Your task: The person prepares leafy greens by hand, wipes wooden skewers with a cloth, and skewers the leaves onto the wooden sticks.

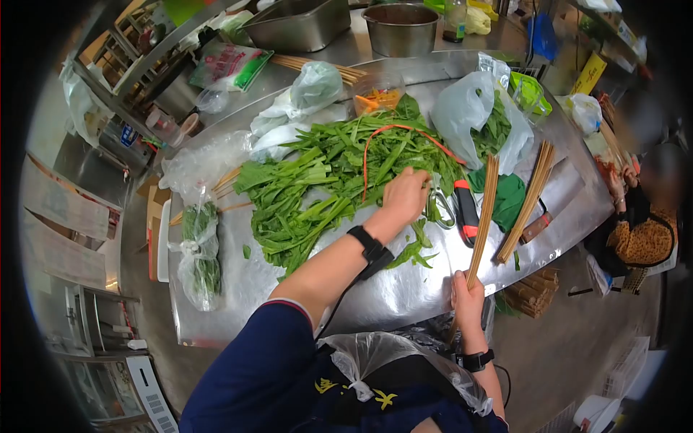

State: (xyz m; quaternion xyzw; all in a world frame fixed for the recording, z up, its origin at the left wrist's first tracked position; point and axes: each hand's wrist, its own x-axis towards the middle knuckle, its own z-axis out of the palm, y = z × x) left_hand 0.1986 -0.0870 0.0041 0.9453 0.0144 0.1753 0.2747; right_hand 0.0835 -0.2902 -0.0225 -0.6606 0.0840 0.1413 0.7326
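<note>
A spread pile of cut leafy greens (317,166) covers the middle of the metal table. My left hand (406,193) is at the pile's right edge, its curled fingers closed on some greens, with the fingertips partly hidden. Close beside it lie a metal clip-like tool (440,206) and a red-and-black handle (467,209). My right hand (468,292), at the table's front edge, is wrapped round a bundle of thin wooden skewers (485,216) held upright. A second skewer bundle (527,202) rests on the table to the right. An orange-red cord (390,128) crosses the greens.
A pale plastic bag (462,112) holding greens stands at the back right, near a tub of orange pieces (377,97). Bagged greens (200,252) lie at the left edge. Behind are a steel pot (401,32) and a deep pan (296,29). Another person (639,231) sits at the right.
</note>
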